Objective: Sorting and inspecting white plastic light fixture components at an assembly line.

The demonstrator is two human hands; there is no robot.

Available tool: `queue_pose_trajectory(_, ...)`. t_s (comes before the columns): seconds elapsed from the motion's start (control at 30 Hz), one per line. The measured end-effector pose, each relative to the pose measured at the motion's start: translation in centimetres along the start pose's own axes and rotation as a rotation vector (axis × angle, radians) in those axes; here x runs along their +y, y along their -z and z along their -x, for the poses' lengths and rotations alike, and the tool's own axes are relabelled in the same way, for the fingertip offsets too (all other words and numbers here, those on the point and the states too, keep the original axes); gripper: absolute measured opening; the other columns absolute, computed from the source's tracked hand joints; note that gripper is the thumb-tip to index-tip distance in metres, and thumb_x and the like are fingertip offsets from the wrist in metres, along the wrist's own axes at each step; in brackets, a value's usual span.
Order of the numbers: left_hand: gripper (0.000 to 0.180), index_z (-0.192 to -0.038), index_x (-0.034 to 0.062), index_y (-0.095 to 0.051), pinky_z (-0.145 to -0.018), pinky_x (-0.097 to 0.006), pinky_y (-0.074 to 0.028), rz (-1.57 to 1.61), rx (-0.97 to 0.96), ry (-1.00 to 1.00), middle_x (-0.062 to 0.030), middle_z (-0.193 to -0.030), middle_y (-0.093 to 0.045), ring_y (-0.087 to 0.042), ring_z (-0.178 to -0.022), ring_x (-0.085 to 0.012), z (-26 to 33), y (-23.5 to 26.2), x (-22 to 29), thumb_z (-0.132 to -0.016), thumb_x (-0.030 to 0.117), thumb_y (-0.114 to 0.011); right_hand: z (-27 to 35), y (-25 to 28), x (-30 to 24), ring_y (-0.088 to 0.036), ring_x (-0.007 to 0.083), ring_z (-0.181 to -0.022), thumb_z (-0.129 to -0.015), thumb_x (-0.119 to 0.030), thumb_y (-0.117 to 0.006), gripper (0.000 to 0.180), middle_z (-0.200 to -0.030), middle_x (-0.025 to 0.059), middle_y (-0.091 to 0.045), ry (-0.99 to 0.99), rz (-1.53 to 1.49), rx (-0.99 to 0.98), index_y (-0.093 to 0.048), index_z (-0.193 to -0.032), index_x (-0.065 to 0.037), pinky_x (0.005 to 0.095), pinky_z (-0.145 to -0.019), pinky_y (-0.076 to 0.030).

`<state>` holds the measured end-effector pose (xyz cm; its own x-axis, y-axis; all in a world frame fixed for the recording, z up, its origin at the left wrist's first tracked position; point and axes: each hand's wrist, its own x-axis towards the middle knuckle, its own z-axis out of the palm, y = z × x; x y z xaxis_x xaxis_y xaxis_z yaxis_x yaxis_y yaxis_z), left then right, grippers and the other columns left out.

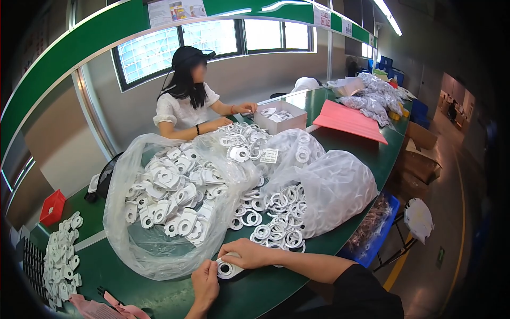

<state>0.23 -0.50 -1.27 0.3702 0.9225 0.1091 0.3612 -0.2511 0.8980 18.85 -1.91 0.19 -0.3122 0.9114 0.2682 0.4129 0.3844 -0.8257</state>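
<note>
Close to the table's near edge, a flat white plastic part (226,270) with a round dark-centred hole is held between my two hands. My right hand (245,254) grips it from above and the right, thumb and fingers closed. At its left end, my left hand (205,284) is closed in a pinch against the part. Just beyond my hands lies a loose pile of white plastic rings (276,228), spilling from a see-through bag (345,183) on the right. To the left, a large open see-through bag (118,228) is full of similar flat white parts (183,196).
Across the green table (276,290) sits a person (188,106) in a black cap, one hand at a white box (284,125) of parts. A pink sheet (348,121) and bagged goods (372,95) lie farther right. More white parts (62,260) and a red bin (52,207) are at left.
</note>
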Motion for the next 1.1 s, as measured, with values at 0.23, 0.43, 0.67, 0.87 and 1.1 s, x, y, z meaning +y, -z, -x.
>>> queue_pose_trajectory(0.23, 0.017, -0.096, 0.0004, -0.048, -0.065, -0.024, -0.041, 0.576, 0.131, -0.023, -0.006, -0.085, -0.056, -0.051, -0.076, -0.0103, 0.1, -0.9, -0.2, -0.09, 0.017, -0.049, -0.5, -1.4, 0.2, -0.058, 0.0096, -0.083, -0.088, -0.015, -0.055, 0.02, -0.09, 0.0062, -0.063, -0.134, -0.491, 0.096, -0.056, -0.099, 0.001, 0.0237, -0.073, -0.045)
queue_pose_trajectory(0.43, 0.02, -0.103, 0.0017, -0.043, -0.072, -0.024, -0.045, 0.459, 0.073, -0.134, -0.007, -0.094, -0.055, -0.054, -0.082, -0.0109, 0.7, -1.2, 0.8, -0.086, 0.006, -0.054, -0.9, -1.9, 0.4, -0.056, 0.0068, -0.078, -0.088, -0.015, -0.056, 0.022, -0.086, 0.0049, -0.061, -0.187, -0.744, 0.224, -0.053, -0.101, 0.003, 0.0208, -0.069, -0.044)
queue_pose_trajectory(0.67, 0.019, -0.094, -0.0008, -0.044, -0.06, -0.028, -0.043, 0.312, 0.023, -0.182, -0.0092, -0.078, -0.056, -0.053, -0.068, -0.0128, 0.3, -1.5, -0.1, -0.085, 0.01, -0.056, -0.8, -1.9, 0.8, -0.053, 0.0046, -0.066, -0.086, -0.024, -0.06, 0.023, -0.071, 0.0, -0.058, -0.244, -0.537, 0.294, -0.054, -0.083, -0.002, 0.0206, -0.057, -0.041)
queue_pose_trajectory(0.87, 0.02, -0.091, -0.0004, -0.043, -0.053, -0.027, -0.04, 0.089, -0.089, -0.09, -0.0086, -0.072, -0.055, -0.049, -0.06, -0.0113, 0.9, -1.2, 0.7, -0.085, 0.013, -0.056, -0.1, -1.3, -1.5, -0.055, 0.0091, -0.057, -0.074, -0.035, -0.072, 0.036, -0.062, 0.0028, -0.058, -0.328, -0.01, 0.306, -0.055, -0.078, -0.003, 0.0245, -0.052, -0.041)
queue_pose_trajectory(1.1, 0.017, -0.101, 0.0013, -0.047, -0.051, -0.02, -0.041, 0.511, -0.136, 0.029, -0.0059, -0.087, -0.059, -0.053, -0.065, -0.0074, -0.3, 0.0, 0.3, -0.087, 0.009, -0.054, -0.3, 0.1, 0.1, -0.06, 0.0127, -0.067, -0.078, -0.026, -0.066, 0.032, -0.077, 0.0091, -0.065, -0.196, -0.15, 0.185, -0.061, -0.098, 0.0, 0.0255, -0.063, -0.047)
